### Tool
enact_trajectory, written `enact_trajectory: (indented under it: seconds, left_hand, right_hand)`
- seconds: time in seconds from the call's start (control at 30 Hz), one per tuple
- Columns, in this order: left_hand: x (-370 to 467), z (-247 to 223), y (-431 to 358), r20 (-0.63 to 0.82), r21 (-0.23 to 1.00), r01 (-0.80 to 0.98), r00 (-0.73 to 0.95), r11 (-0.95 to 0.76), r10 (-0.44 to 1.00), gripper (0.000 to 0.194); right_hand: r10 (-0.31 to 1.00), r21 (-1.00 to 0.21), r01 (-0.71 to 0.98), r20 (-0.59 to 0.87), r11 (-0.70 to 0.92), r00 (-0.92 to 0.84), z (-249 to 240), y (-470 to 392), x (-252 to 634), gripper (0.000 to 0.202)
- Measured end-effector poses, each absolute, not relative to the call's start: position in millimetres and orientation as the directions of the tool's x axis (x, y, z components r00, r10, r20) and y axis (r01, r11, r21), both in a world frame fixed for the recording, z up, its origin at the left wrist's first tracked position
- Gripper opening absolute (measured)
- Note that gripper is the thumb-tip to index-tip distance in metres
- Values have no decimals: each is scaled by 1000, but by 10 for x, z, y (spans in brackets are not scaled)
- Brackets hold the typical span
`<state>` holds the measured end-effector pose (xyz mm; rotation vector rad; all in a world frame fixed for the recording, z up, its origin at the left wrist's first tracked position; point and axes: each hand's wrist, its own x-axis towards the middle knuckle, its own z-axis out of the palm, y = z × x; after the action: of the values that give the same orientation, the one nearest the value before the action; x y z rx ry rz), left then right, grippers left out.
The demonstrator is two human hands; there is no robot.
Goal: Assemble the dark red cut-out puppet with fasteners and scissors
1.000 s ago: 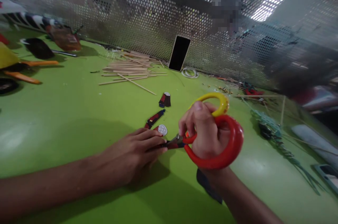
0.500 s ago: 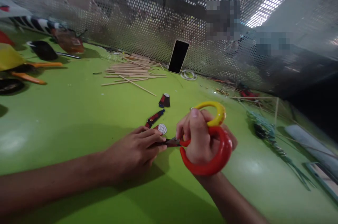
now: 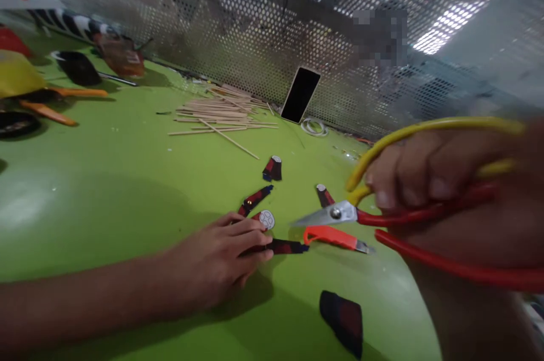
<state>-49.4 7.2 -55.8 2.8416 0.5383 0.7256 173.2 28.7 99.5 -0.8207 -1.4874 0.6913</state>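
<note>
My right hand (image 3: 437, 174) grips the scissors (image 3: 335, 213) by their yellow and red handles, raised near the camera at the right, blades pointing left and together. My left hand (image 3: 225, 247) lies on the table, its fingers closed on a dark red-and-black cut-out piece (image 3: 289, 246) that sticks out to the right. Just beyond its fingertips is a piece with a white patterned end (image 3: 267, 219). A jointed dark strip with a brass fastener (image 3: 255, 200) lies behind it. Under the scissors is an orange utility knife (image 3: 334, 237), blade showing.
More dark cut-outs lie around: a small one (image 3: 272, 168), a white-tipped one (image 3: 324, 195) and a larger one (image 3: 343, 318) in front. Thin wooden sticks (image 3: 225, 111) are heaped behind. A phone (image 3: 300, 94) leans on the mesh wall. Orange-handled pliers (image 3: 51, 114) lie left.
My right hand has drawn the scissors away from the held piece, rightward and nearer the camera. This uncovers the utility knife and more cut-outs. My left hand stays on its piece.
</note>
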Motion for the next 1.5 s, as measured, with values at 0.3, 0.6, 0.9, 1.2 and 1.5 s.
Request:
enact_trajectory:
  seconds: [0.3, 0.6, 0.9, 1.2, 1.5]
  left_hand:
    - [-479, -489, 80, 470, 282, 313, 779, -907, 415, 28]
    - [-503, -466, 109, 349, 321, 300, 845, -898, 406, 36]
    - [-494, -438, 122, 338, 313, 302, 851, -901, 402, 37]
    - [-484, -479, 117, 340, 340, 312, 839, -887, 425, 35]
    - [-471, -403, 117, 355, 352, 307, 830, -884, 430, 31]
  right_hand:
    - [900, -930, -83, 368, 359, -232, 610, 379, 1720, 69]
    - [885, -941, -98, 338, 324, -321, 647, 532, 1752, 70]
    - [880, -915, -118, 403, 386, -250, 585, 559, 1741, 71]
    - [885, -931, -82, 364, 355, -292, 576, 589, 1812, 66]
    - [906, -938, 0, 334, 346, -261, 570, 375, 1726, 63]
